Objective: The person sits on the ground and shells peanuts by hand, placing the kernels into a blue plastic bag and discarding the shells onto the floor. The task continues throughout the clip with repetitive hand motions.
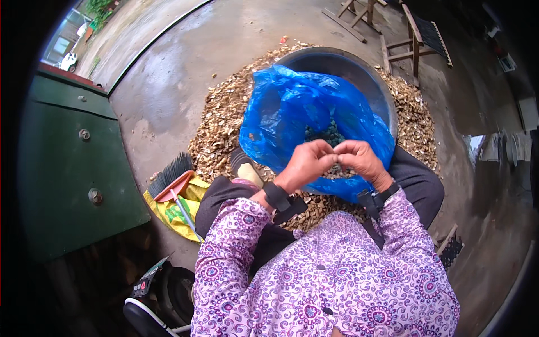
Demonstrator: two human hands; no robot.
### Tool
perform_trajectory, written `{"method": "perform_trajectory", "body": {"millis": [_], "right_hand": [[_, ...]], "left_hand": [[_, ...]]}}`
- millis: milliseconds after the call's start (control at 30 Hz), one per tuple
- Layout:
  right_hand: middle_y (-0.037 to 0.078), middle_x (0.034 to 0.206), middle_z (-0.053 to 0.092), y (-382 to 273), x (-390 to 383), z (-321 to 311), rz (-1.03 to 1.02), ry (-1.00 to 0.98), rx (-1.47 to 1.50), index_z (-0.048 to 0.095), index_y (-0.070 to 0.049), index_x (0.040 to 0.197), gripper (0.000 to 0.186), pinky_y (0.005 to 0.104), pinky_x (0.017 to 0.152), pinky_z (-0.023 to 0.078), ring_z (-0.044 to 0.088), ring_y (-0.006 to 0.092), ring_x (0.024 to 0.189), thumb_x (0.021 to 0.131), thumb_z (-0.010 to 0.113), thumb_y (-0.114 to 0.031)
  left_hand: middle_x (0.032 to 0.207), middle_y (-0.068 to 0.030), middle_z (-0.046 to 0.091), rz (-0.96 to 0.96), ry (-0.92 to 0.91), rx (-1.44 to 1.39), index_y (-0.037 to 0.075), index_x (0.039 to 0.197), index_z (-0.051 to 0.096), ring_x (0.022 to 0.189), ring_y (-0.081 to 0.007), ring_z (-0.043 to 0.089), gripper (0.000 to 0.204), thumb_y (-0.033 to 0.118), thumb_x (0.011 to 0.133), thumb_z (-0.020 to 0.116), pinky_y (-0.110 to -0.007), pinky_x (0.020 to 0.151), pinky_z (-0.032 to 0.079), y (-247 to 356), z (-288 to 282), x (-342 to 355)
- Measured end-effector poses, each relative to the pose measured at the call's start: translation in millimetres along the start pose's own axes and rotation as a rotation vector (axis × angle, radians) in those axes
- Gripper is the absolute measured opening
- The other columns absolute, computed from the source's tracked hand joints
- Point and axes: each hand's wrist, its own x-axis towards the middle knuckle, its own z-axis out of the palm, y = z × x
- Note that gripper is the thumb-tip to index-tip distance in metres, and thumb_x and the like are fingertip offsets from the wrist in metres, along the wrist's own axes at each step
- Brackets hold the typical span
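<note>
A blue plastic bag (292, 112) lies open across a round dark basin (359, 67), its crinkled film glossy and bunched toward the person's knees. Inside its mouth sits a heap of small dark, greyish pieces (331, 135), too small to identify. Both hands meet just above the bag's near edge, right over that heap. The left hand (306, 164) is curled, fingers bent inward toward the right hand (362, 160), which is curled the same way; their fingertips touch or nearly touch. Something small may be pinched between them, but the fingers hide it, so I cannot tell whether either hand holds anything. Each wrist carries a dark strap. Around the basin spreads a wide litter of tan shells (224, 118) on wet concrete. A broom (171, 177) lies on a yellow sack (168, 210) by the left knee. The basin's near rim is covered by the bag.
</note>
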Motion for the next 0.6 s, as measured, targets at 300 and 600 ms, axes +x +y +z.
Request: {"method": "perform_trajectory", "body": {"millis": [300, 600], "right_hand": [[0.002, 0.082, 0.059, -25, -26, -7, -0.085, 0.1, 0.255, 0.056, 0.0, 0.094, 0.023, 0.0191, 0.063, 0.046, 0.056, 0.0067, 0.07, 0.076, 0.064, -0.01], [0.004, 0.078, 0.06, 9, -58, 18, -0.033, 0.038, 0.568, 0.058, -0.001, 0.089, 0.013, 0.0228, 0.055, 0.048, 0.056, 0.0078, 0.061, 0.082, 0.059, -0.012]], "left_hand": [[0.067, -0.005, 0.058, -0.087, -0.166, -0.44, 0.001, 0.075, 0.055, 0.056, -0.0107, 0.054, 0.012, 0.007, 0.072, 0.065, -0.022, 0.052, 0.044, 34, 3, 8], [0.068, -0.0064, 0.057, -0.107, -0.055, -0.494, 0.001, 0.078, 0.052, 0.056, -0.0129, 0.055, 0.013, 0.009, 0.076, 0.063, -0.024, 0.051, 0.045, 0, 37, -31]]}}
